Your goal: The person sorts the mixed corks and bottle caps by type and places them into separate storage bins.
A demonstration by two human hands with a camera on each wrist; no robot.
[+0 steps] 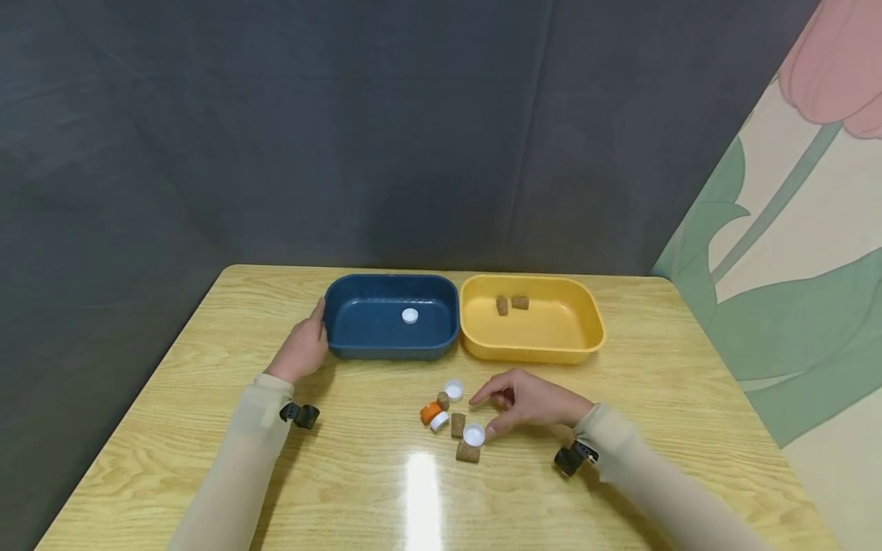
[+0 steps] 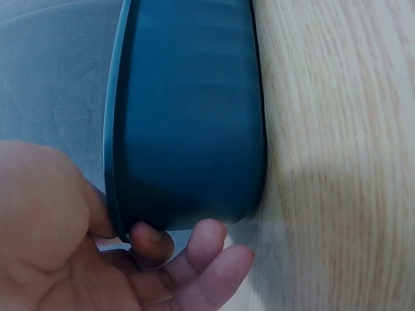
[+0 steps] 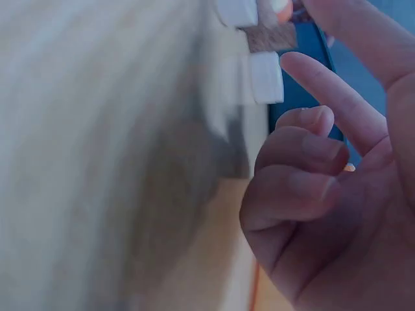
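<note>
"Which part of the work is this, do you think?"

"Choosing a piece to pick up, I'd say. The right hand is beside the loose pile, on the near side of the blue tray and off toward its right end. Thumb and forefinger are spread apart, holding nothing."

"And the left hand?"

"It grasps the blue tray by its left end."

"What does the next move call for?"

"A small, light pinch, probably. The thumb tip is right by the nearest white cap; whether it touches, I can't tell. The forefinger would have to come in toward the thumb without knocking the front cork."

"How do the pieces look?"

"That nearest cap is round and shallow, hollow side up, close against the front cork. The far white cap, closer to the blue tray, also lies hollow side up. Between them are a tilted white cap, an orange cap and two more stubby brown corks."

"Anything put away?"

"One white cap inside the blue tray, and two corks in the yellow tray just to its right."
</note>
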